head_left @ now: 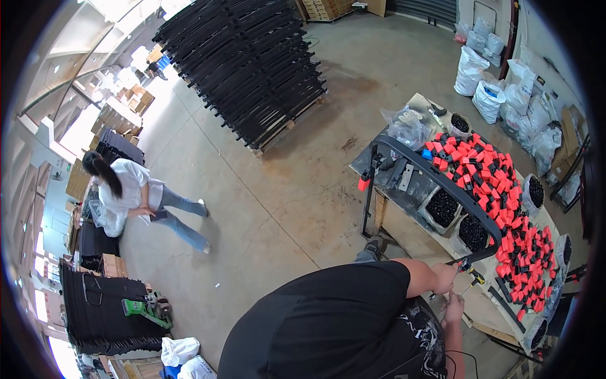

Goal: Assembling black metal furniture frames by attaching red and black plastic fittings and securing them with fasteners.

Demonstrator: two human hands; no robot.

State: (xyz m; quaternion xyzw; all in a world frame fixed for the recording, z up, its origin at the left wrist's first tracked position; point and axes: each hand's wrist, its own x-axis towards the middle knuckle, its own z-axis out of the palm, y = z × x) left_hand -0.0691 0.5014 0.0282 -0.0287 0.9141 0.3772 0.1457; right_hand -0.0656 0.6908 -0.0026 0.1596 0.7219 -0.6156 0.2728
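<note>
A black bent tube frame [470,202] stands across the near side of the workbench, one end reaching back toward my hands. My left hand [445,276] is closed at that end of the frame. Just below it, my right hand [452,308] has its fingers pinched together; what they hold is too small to make out. A yellow-and-black hand tool [477,276] is just beyond my hands. Past the frame, a large heap of red and black plastic blocks [486,177] covers the workbench [499,322].
Tubs of small black parts [442,208] stand around the heap. White sacks [489,101] line the right wall. A tall stack of black frames [252,69] sits on a pallet. At left, a person in a white shirt [129,186] stands near a green pallet jack [146,311].
</note>
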